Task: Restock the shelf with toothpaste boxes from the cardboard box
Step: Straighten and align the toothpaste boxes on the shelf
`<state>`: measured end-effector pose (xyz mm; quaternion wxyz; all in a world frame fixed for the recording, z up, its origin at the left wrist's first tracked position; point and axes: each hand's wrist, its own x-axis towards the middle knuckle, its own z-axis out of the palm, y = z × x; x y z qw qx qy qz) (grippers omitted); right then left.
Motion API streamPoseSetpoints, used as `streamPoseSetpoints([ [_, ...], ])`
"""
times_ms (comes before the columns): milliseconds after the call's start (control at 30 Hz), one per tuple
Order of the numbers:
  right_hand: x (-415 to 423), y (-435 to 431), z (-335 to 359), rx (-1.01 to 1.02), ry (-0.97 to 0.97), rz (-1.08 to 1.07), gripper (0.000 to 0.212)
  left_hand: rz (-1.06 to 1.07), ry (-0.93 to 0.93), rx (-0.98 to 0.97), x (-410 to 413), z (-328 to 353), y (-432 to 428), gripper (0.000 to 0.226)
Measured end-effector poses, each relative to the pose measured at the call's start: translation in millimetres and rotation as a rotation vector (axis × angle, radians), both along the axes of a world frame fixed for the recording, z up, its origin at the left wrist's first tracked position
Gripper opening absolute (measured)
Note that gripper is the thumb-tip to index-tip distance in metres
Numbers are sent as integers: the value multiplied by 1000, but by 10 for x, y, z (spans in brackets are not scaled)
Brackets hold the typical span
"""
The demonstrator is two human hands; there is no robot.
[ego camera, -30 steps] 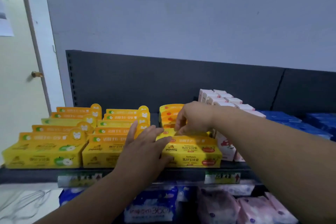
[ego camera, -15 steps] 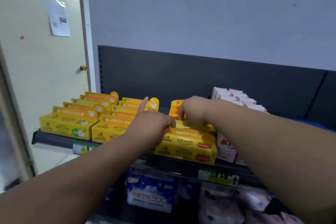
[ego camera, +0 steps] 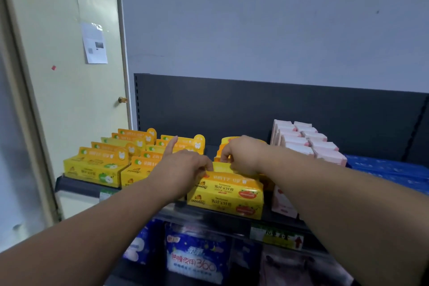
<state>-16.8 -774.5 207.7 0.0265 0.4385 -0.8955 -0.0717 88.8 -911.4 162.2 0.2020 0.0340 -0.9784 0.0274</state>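
Observation:
Yellow toothpaste boxes stand in rows on a dark shelf (ego camera: 209, 217). At the front of the third row sits a stack of two yellow-orange boxes (ego camera: 226, 195), printed upside down. My left hand (ego camera: 183, 170) grips the left end of a yellow box (ego camera: 220, 166) just behind that stack, with the index finger pointing up. My right hand (ego camera: 241, 152) pinches the same box's top edge from the right. Two rows of green-apple boxes (ego camera: 97, 167) fill the shelf's left side. The cardboard box is out of view.
Pink and white cartons (ego camera: 306, 141) stand to the right of the yellow rows, blue packs (ego camera: 390, 169) beyond them. A lower shelf holds blue and pink soft packs (ego camera: 197, 260). A cream door (ego camera: 69, 100) with a knob is at the left, a dark back panel (ego camera: 232, 109) behind.
The view has swung to the left and pulled back, so the door now shows. Both hands stay on the yellow box behind the front stack; my left fingers have curled round its end.

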Motion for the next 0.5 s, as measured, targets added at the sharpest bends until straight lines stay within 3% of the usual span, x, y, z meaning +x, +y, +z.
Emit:
streamPoseSetpoints([
  [167,-27,21,136,-64,-59,-27,25,-48,36,69,-69,123,-84,17],
  [267,-100,85,364,-127,6,-75,26,-76,83,79,-247,280,-163,18],
  [500,-192,184,524,92,-58,-198,49,-192,-191,-40,-901,375,-129,26],
])
